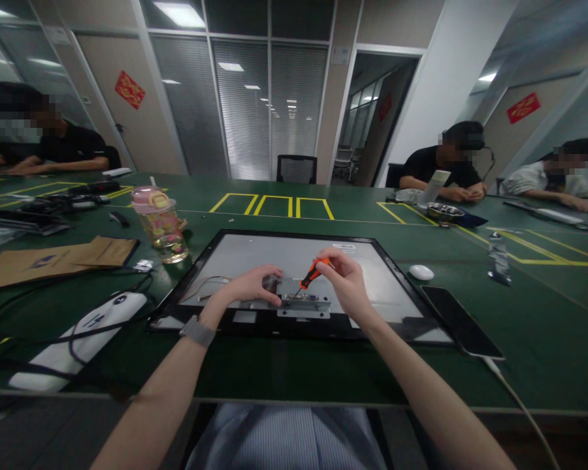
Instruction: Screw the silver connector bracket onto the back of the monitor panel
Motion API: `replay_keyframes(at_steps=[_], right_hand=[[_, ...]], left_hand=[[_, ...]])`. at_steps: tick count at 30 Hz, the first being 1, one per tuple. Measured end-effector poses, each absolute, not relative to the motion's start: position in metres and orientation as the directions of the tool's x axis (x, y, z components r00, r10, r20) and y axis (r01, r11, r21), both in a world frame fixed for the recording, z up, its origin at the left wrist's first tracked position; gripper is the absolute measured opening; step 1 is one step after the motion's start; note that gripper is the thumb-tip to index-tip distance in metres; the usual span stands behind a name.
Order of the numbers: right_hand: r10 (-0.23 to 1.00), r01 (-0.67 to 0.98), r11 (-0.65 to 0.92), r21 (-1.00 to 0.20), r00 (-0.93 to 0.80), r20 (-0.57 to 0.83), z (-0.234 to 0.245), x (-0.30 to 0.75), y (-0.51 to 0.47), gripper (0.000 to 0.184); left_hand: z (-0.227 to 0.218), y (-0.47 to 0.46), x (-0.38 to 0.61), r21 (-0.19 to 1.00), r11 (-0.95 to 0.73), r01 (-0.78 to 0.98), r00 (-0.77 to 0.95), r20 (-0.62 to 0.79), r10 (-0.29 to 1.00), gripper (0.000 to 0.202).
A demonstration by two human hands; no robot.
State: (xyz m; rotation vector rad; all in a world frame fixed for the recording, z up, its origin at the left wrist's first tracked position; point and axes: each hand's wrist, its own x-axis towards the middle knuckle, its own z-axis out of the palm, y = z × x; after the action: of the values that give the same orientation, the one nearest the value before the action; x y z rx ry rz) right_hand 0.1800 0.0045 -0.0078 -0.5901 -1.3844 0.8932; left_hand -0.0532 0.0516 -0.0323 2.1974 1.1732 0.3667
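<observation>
A metal bracket (pixel 290 313) lies on the near middle of a flat display panel (pixel 245 251), by its black front border. The right hand (pixel 347 279) pinches an orange-and-black screwdriver (pixel 313 273) by its handle, the shaft slanting down to the bracket. The left hand (pixel 247 286) curves at the bracket's left side, thumb and fingers apart around a dark piece (pixel 270 282); whether it grips that piece cannot be told. With the shaft so tilted, the tip could skid and scratch the panel, and the bracket could swivel if the left hand steadies it too lightly. Farther out on the green table (pixel 284 372), a lidded tumbler (pixel 159 225) of liquid stands just beside the panel; a bump could spill it. A smartphone (pixel 463 320) lies near the right edge, its charging cable (pixel 515 398) liable to be snagged by an arm.
</observation>
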Motion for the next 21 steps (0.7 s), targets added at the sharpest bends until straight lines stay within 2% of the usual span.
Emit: replay_keyframes(at_steps=[5,10,16,18,21], right_hand=[[0.869,-0.304,0.423,-0.854,-0.133,0.477,-0.0060,0.1798,0.0039,0.022],[0.832,-0.270,0.455,-0.849,-0.212,0.513,-0.0051,0.1807,0.0033,0.027],[0.831,-0.169,0.538,-0.826,-0.062,0.553,-0.0096,0.1819,0.0061,0.015],[0.843,-0.225,0.504,-0.834,-0.084,0.532,-0.0083,0.1820,0.0057,0.013],[0.860,-0.342,0.382,-0.858,-0.207,0.466,-0.0040,0.1812,0.0035,0.019]], left_hand=[[-0.0346,0.0532,-0.0547,0.639,-0.413,0.649,0.564,-0.039,0.825,0.069],[-0.0361,0.0536,-0.0551,0.646,-0.404,0.647,0.560,-0.045,0.827,0.071],[-0.0339,0.0529,-0.0539,0.643,-0.405,0.650,0.563,-0.050,0.825,0.068],[-0.0341,0.0530,-0.0539,0.638,-0.412,0.650,0.566,-0.045,0.823,0.068],[-0.0368,0.0542,-0.0549,0.634,-0.428,0.644,0.573,-0.030,0.819,0.069]])
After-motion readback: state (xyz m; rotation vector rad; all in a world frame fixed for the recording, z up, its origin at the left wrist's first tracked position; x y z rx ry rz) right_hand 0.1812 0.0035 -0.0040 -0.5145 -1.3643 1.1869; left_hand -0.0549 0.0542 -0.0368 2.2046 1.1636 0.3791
